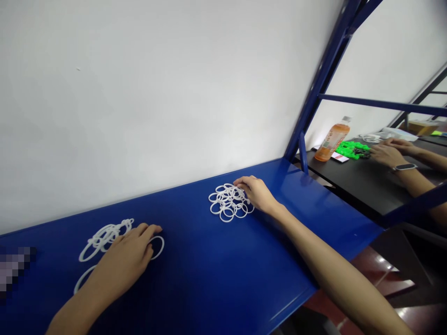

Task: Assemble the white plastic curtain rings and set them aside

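Note:
My left hand reaches over the blue table, palm down with bent fingers apart. Beside its thumb and fingertips is a single white ring, its left side hidden by the hand. Behind this hand lies a loose cluster of white rings, and another white ring shows partly beside the wrist. My right hand rests at the right edge of a flat, overlapping pile of white rings. Its thumb and fingers come together at the pile's upper right, on what looks like a ring; the fingertips partly cover it.
The blue tabletop meets a white wall. A blue metal frame rises at the right. Beyond it, another person's hands work at a black table with green pieces, a phone and an orange drink bottle.

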Demonstrator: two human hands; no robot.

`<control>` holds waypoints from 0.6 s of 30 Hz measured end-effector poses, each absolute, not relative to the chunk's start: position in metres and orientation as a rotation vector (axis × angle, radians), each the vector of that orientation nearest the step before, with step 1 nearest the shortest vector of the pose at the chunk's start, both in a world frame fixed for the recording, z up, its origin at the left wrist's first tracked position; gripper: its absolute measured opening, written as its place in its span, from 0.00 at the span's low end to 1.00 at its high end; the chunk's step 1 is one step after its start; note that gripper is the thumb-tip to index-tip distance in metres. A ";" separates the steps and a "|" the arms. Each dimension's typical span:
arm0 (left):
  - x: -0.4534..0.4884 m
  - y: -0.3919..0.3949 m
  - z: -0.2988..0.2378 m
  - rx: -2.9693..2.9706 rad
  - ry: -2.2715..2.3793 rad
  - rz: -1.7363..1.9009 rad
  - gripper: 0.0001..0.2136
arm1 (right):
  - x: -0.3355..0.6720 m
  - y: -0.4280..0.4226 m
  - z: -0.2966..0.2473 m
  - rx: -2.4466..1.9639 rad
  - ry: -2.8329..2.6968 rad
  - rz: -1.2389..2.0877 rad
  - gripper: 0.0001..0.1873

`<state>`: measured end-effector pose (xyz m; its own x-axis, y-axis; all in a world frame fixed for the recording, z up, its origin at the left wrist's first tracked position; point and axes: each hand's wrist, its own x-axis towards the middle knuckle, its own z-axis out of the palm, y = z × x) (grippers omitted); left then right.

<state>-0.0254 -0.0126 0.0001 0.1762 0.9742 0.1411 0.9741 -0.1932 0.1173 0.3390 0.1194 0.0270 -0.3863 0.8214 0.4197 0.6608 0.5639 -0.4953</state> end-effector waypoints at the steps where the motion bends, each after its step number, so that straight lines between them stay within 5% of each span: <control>1: -0.025 -0.012 0.000 2.413 1.985 0.309 0.19 | 0.339 0.120 0.026 -1.179 -2.179 0.311 0.12; 18: -0.012 -0.012 0.009 2.266 2.198 0.181 0.21 | 0.334 0.114 0.025 -1.101 -2.143 0.157 0.10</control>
